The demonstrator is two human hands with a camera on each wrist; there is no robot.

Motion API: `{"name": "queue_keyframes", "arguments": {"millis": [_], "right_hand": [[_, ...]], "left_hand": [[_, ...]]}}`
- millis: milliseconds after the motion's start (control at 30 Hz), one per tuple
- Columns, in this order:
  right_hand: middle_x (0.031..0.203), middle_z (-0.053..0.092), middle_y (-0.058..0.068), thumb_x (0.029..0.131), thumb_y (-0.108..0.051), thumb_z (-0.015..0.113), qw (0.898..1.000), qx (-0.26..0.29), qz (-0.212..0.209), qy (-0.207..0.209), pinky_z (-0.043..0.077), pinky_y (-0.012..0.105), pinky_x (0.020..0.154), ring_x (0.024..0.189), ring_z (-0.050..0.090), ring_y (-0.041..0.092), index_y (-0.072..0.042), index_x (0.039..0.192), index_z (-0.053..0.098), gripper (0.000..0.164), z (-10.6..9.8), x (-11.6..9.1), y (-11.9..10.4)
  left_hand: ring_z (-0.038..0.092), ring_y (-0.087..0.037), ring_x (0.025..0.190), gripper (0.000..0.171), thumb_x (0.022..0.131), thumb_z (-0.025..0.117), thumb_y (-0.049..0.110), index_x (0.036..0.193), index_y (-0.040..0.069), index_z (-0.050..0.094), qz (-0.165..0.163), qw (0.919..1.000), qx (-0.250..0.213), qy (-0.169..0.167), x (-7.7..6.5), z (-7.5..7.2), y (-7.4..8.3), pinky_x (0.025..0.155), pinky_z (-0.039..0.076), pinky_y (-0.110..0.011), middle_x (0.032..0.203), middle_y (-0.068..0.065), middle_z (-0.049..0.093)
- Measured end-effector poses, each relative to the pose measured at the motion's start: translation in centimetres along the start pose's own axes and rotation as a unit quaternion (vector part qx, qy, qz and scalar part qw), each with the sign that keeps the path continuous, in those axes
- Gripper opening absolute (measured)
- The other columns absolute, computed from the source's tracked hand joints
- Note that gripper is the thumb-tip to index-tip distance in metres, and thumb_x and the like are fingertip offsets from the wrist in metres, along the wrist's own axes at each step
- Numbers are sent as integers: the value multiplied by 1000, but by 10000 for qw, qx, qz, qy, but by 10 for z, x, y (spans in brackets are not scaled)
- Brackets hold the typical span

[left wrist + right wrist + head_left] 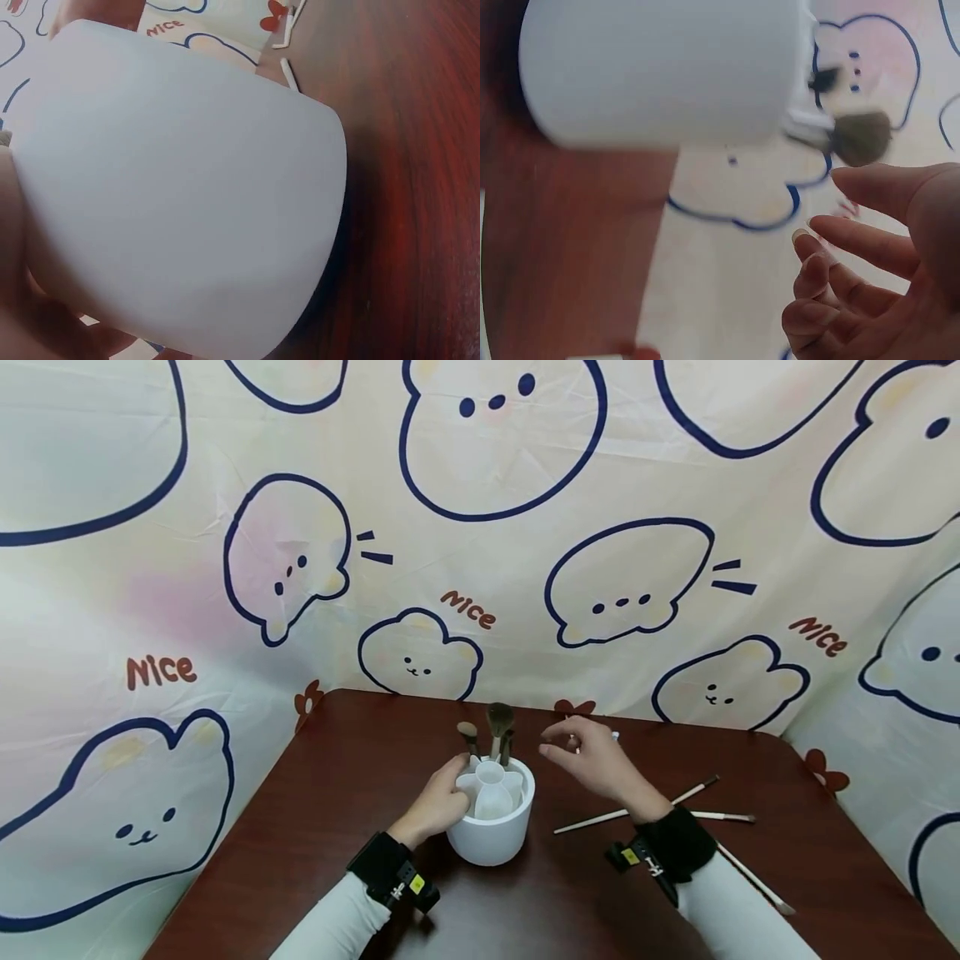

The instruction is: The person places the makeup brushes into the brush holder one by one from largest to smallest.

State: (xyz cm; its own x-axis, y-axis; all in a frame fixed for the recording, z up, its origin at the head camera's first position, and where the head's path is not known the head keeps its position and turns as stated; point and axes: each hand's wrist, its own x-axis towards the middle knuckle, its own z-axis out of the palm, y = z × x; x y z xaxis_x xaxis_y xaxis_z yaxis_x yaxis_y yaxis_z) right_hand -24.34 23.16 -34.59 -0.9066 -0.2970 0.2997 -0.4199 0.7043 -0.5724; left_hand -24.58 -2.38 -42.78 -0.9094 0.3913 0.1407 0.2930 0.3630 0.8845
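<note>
White walls are seen on 1 round holder [487, 843], stood on the red-brown tabletop [322, 793] in the head view. Its left side is grasped by the left hand [435, 802]; nothing is held by the right hand [596, 760], its fingers loosely bent near the holder's right side. 3 standing brushes [500, 720] can be counted in the holder, their lower parts hidden. To the right, 3 bristled ends of loose brushes [757, 883] can be counted; handles are covered by the right wrist and sleeve, so the total cannot be told.

In the left wrist view, most of the frame is filled by the holder's side; the left hand is cut off at the edge, and pale sticks [289, 76] are cropped above.

In the right wrist view, the holder is cut off at the top, and 2 brush heads are blurred.
</note>
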Motion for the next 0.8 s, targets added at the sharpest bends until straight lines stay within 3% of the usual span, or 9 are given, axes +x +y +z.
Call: {"name": "queue_keyframes", "arguments": {"millis": [200, 433, 533, 633, 800], "right_hand": [[90, 61, 6, 91, -25, 61, 9973, -495, 514, 158, 43, 36, 60, 70, 52, 20, -12, 115, 61, 27, -44, -26, 32], [100, 60, 18, 92, -22, 58, 9850, -987, 1418, -11, 45, 37, 61, 75, 55, 24, 3, 116, 57, 35, -79, -63, 92], [98, 60, 21, 91, -23, 57, 9740, -1123, 1960, -173, 46, 38, 62, 79, 56, 28, 8, 114, 56, 38, -87, -77, 122], [78, 59, 16, 90, -25, 55, 9573, -1162, 2628, -329, 43, 36, 55, 66, 54, 25, 9, 95, 59, 34, -94, -88, 148], [64, 48, 11, 87, -26, 54, 9310, -772, 3490, -732, 43, 35, 50, 56, 49, 23, 7, 80, 50, 33, -96, -104, 175]], "left_hand": [[25, -25, 130, 71, 78, 49, 1, 144, -1, 24, -231, 9996, -64, -176, -1, -3, 2, 103, 26, -52, 145, -17, 30], [27, -27, 128, 71, 84, 59, 16, 143, -3, 24, -375, 9987, -8, -346, -6, -10, 2, 102, 27, -53, 144, -18, 30], [29, -26, 127, 71, 84, 59, 14, 144, 0, 24, -356, 9984, -147, -423, -9, -14, 2, 101, 29, -52, 144, -17, 31], [31, -25, 126, 71, 85, 60, 15, 144, 2, 24, -308, 9973, -352, -570, -11, -17, 1, 100, 31, -51, 143, -15, 32], [33, -23, 125, 72, 86, 65, 33, 143, 8, 28, -402, 9951, -452, -779, -15, -22, -2, 101, 30, -53, 141, -10, 36]]}}
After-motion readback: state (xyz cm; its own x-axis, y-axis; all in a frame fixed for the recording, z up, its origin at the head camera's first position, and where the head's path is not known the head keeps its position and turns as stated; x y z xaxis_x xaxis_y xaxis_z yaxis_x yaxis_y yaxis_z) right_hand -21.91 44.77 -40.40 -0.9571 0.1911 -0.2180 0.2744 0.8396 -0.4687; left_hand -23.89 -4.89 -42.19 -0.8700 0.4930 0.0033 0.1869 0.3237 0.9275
